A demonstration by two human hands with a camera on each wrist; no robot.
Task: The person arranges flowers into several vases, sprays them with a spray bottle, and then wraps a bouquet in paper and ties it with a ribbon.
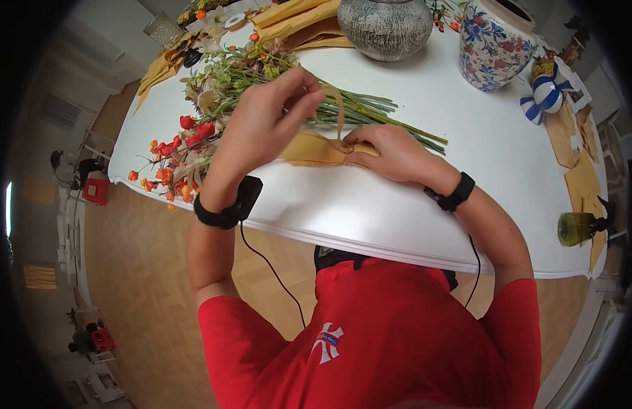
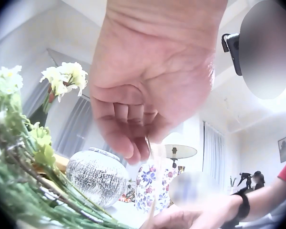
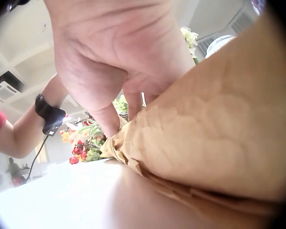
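Note:
My left hand (image 1: 268, 119) is raised over the flower bunch, pinching the end of a narrow tan strip (image 1: 341, 112) between thumb and fingers. That strip arcs down to the right hand (image 1: 394, 153), which rests low over the table. Thumb and fingers of the right hand pinch a gathered piece of tan wrapping paper (image 1: 309, 150). In the right wrist view the paper (image 3: 219, 114) spreads wide from the creased gather at the fingertips. Behind the hands lies a bunch of flowers, its green stems (image 1: 370, 109) pointing right and its red blooms (image 1: 183, 146) to the left.
A grey textured vase (image 1: 384, 31) and a floral-patterned vase (image 1: 493, 48) stand at the back of the white table (image 1: 370, 211). Folded tan paper (image 1: 299, 24) lies behind the flowers. Blue-and-white striped ornaments (image 1: 548, 95), paper scraps and a green spray bottle (image 1: 578, 228) are at the right.

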